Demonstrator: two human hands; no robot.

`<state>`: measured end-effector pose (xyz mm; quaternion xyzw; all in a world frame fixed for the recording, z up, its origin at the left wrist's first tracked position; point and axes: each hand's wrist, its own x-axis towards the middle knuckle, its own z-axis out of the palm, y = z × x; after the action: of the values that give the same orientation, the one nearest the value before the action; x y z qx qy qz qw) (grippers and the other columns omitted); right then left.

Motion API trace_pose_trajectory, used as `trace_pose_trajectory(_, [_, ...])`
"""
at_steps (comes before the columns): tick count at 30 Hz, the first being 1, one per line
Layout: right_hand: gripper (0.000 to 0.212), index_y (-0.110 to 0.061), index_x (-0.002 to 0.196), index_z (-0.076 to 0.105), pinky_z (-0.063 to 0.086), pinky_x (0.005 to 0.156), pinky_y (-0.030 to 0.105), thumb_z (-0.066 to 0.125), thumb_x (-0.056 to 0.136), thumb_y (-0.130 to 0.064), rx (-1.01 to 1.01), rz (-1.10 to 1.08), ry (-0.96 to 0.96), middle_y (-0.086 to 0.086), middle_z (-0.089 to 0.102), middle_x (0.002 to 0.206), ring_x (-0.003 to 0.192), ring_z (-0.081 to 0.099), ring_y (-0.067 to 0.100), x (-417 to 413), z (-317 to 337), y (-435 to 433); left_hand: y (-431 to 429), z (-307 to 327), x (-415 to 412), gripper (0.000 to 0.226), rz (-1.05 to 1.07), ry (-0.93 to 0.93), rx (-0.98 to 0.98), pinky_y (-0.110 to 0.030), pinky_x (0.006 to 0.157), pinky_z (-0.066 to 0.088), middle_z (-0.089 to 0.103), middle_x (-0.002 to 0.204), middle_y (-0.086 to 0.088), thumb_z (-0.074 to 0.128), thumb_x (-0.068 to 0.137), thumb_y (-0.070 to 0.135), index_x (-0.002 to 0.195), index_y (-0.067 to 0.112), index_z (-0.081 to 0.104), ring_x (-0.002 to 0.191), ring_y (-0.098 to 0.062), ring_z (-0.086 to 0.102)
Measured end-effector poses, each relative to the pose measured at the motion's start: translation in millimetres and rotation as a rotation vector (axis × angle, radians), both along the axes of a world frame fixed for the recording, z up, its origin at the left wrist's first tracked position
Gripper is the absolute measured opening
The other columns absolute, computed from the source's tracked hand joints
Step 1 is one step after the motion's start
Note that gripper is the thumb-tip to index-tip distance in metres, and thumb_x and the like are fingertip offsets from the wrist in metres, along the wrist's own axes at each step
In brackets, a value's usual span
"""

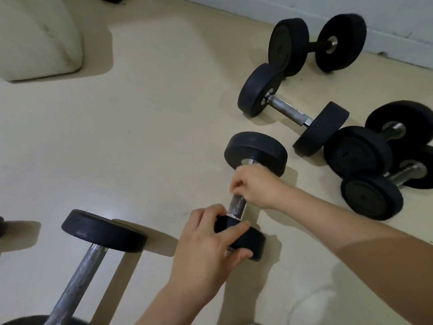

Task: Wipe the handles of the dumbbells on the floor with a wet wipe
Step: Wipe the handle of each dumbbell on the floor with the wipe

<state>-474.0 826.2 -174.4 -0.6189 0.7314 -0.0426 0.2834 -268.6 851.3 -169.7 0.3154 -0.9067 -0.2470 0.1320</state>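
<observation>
A small black dumbbell (255,148) lies on the floor at the centre, its metal handle (237,206) partly showing. My left hand (206,245) grips its near black weight (248,240), fingers curled over the rim. My right hand (255,184) is wrapped round the upper part of the handle; a small bit of white, perhaps the wet wipe, peeks from under its fingers, mostly hidden.
Another dumbbell with a long metal bar (79,277) lies at lower left. Several more black dumbbells sit to the right: one by the white wall (314,43), one in the middle (288,111), others at right (375,165). A cream cushion (39,36) fills the upper left corner.
</observation>
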Motion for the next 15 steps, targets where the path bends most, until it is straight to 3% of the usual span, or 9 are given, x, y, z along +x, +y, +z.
trace_pose_trajectory(3, [0.013,-0.014,0.086,0.067,0.049,0.074,0.038,0.055,0.086,-0.018,-0.102,-0.134,0.149,0.001,0.062,0.078,0.081,0.058,0.027,-15.6,-5.9,-0.6,7.5,0.4,-10.9,0.041,-0.046,-0.001,-0.024,-0.034,0.072,0.050,0.051,0.108,0.004,0.053,0.069,0.059,0.105,0.042,0.064,0.091,-0.020,0.046])
trace_pose_trajectory(7, [0.015,-0.017,0.092,0.070,0.051,0.074,0.036,0.055,0.091,-0.019,-0.068,-0.144,0.269,0.004,0.065,0.098,0.089,0.061,0.026,-9.9,-5.0,7.1,16.9,0.3,-16.3,0.041,-0.050,-0.016,-0.046,-0.038,0.069,0.051,0.054,0.109,0.003,0.059,0.066,0.055,0.104,0.040,0.066,0.091,-0.021,0.046])
trace_pose_trajectory(10, [0.017,-0.020,0.093,0.074,0.051,0.077,0.033,0.058,0.088,-0.016,-0.065,-0.150,0.178,0.002,0.064,0.107,0.094,0.061,0.024,2.8,-6.9,13.8,17.8,-1.4,-15.6,0.042,-0.051,-0.009,-0.059,-0.039,0.070,0.051,0.053,0.111,0.002,0.060,0.067,0.052,0.106,0.039,0.066,0.092,-0.023,0.047])
trace_pose_trajectory(13, [0.015,-0.015,0.086,0.074,0.050,0.076,0.033,0.060,0.083,-0.012,0.004,-0.030,-0.016,0.000,0.063,0.093,0.085,0.060,0.018,25.6,-5.1,29.6,15.4,-1.2,-13.1,0.044,-0.063,0.003,-0.040,-0.037,0.073,0.052,0.055,0.108,0.001,0.066,0.064,0.050,0.106,0.039,0.066,0.092,-0.024,0.051])
trace_pose_trajectory(15, [0.013,-0.013,0.083,0.076,0.047,0.079,0.028,0.063,0.083,-0.013,-0.025,-0.065,-0.131,-0.005,0.061,0.085,0.084,0.055,0.012,21.9,-1.6,32.2,15.3,-0.4,-10.5,0.043,-0.069,0.024,-0.023,-0.036,0.073,0.052,0.057,0.105,0.000,0.070,0.063,0.046,0.106,0.038,0.067,0.091,-0.024,0.053])
